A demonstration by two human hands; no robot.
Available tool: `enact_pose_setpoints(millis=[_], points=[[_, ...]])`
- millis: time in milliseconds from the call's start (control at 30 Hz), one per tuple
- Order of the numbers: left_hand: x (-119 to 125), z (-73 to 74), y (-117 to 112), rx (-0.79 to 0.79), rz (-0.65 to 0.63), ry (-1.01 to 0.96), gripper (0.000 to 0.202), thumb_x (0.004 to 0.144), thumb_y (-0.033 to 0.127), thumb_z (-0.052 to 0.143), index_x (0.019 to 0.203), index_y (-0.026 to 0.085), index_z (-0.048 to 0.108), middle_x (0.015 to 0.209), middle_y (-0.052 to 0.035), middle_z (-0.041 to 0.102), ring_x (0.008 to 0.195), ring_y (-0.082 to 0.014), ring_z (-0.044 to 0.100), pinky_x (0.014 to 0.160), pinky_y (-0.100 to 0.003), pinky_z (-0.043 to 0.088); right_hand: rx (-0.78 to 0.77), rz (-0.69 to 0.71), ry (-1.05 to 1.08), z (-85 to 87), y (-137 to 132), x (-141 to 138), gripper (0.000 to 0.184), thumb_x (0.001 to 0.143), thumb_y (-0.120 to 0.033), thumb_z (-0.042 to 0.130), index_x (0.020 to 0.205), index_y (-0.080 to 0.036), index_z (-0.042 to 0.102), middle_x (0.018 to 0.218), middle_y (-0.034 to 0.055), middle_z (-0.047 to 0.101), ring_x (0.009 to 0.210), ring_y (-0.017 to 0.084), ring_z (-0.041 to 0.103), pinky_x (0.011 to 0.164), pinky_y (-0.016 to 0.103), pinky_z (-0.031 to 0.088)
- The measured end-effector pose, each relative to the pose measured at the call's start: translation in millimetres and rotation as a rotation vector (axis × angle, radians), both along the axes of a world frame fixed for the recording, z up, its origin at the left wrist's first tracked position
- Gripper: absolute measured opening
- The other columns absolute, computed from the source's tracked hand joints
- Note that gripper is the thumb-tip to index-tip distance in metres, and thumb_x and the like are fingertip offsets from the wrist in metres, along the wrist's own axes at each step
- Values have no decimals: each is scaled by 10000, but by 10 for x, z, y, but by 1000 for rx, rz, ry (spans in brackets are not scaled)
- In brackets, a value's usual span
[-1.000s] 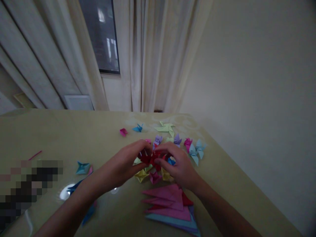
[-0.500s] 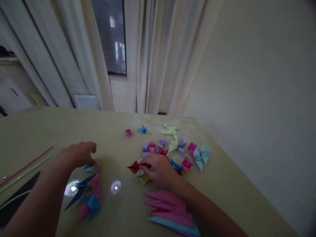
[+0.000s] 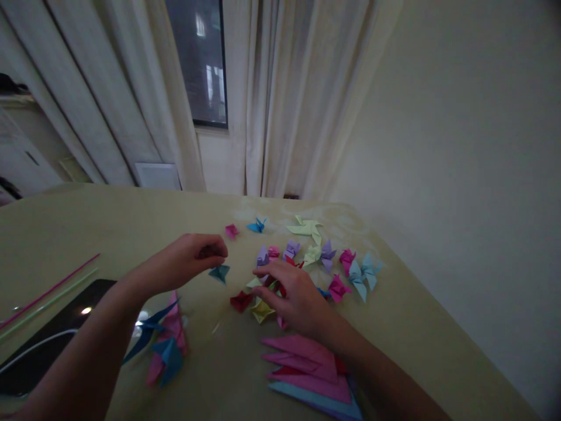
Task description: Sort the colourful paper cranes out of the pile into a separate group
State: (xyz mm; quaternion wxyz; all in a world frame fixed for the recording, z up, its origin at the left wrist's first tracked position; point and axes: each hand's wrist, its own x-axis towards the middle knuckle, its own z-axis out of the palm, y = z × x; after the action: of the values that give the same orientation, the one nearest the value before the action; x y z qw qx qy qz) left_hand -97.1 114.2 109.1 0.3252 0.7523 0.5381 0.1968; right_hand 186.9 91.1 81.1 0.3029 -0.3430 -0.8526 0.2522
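My left hand (image 3: 199, 254) is raised over the table, finger and thumb pinched on a small teal origami piece (image 3: 220, 273). My right hand (image 3: 289, 289) hovers over a cluster of folded paper, thumb and fingers apart with nothing between them. Just left of its fingertips lie a red origami piece (image 3: 241, 301) and a yellow one (image 3: 262, 311). Beyond it are a purple origami piece (image 3: 262, 256), a pale green one (image 3: 312, 255) and a magenta one (image 3: 338, 289). The right hand and wrist hide part of the cluster.
Pink folded paper strips (image 3: 302, 356) lie stacked below my right forearm. Blue folded paper (image 3: 169, 356) rests on pink paper near my left forearm. A black tablet-like device (image 3: 94, 298) with a white cable lies left, beside a pink stick (image 3: 52, 287) and a green stick (image 3: 50, 304).
My left hand has moved right from beside the blue and pink paper, carrying the teal piece. My right hand has let go of the red piece, which now lies on the table.
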Motion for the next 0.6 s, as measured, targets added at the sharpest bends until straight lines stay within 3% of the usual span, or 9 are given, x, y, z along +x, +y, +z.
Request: enact_pose_setpoints(millis=[100, 200, 267, 333, 433, 533, 600], points=[[339, 116, -109, 14, -47, -229, 259, 914, 470, 676, 940, 212, 689, 910, -27, 765, 869, -208, 715, 794, -330, 588, 9, -41, 16, 3, -33, -9, 381, 928, -342, 835, 1245, -181, 698, 1153, 84, 745, 960, 208, 714, 863, 311, 548], [509, 187, -190, 5, -74, -366, 245, 909, 446, 703, 950, 204, 692, 914, -27, 756, 883, -207, 715, 816, -341, 597, 37, -52, 53, -2, -62, -21, 174, 966, -233, 778, 1126, -192, 722, 1050, 46, 757, 905, 184, 709, 818, 279, 526], [500, 210, -226, -26, -85, -370, 257, 914, 455, 699, 1000, 213, 691, 949, -31, 765, 911, -219, 732, 836, -355, 603, 54, -48, 89, 3, -80, -21, 68, 991, -178, 728, 1054, -203, 731, 987, 23, 763, 890, 170, 710, 819, 265, 512], [390, 192, -243, -73, -75, -276, 328, 916, 489, 684, 1123, 236, 681, 1055, -45, 777, 961, -243, 748, 855, -373, 607, 66, -43, 78, 4, -88, -12, 47, 993, -169, 723, 1025, -202, 732, 965, 19, 764, 886, 168, 711, 826, 261, 507], [90, 72, -215, -121, 3, 48, 498, 820, 539, 740, 1232, 268, 672, 1233, -79, 761, 1038, -287, 747, 878, -391, 593, 91, -31, -76, -20, -59, 16, 46, 999, -161, 710, 1031, -191, 725, 981, 38, 759, 906, 181, 705, 838, 269, 509], [-237, -95, -136, -157, 142, 434, 582, 636, 556, 843, 1120, 257, 722, 1173, -111, 782, 1021, -333, 745, 825, -400, 562, 142, -74, -278, -64, 12, 46, 68, 1030, -172, 660, 1062, -174, 719, 1023, 80, 755, 934, 209, 702, 841, 295, 515], [-406, -175, -84, -181, 233, 587, 600, 556, 574, 873, 1047, 259, 731, 1084, -114, 801, 958, -344, 749, 768, -408, 534, 178, -119, -366, -89, 59, 61, 98, 1053, -193, 625, 1076, -167, 716, 1043, 104, 749, 946, 226, 701, 835, 311, 518]])
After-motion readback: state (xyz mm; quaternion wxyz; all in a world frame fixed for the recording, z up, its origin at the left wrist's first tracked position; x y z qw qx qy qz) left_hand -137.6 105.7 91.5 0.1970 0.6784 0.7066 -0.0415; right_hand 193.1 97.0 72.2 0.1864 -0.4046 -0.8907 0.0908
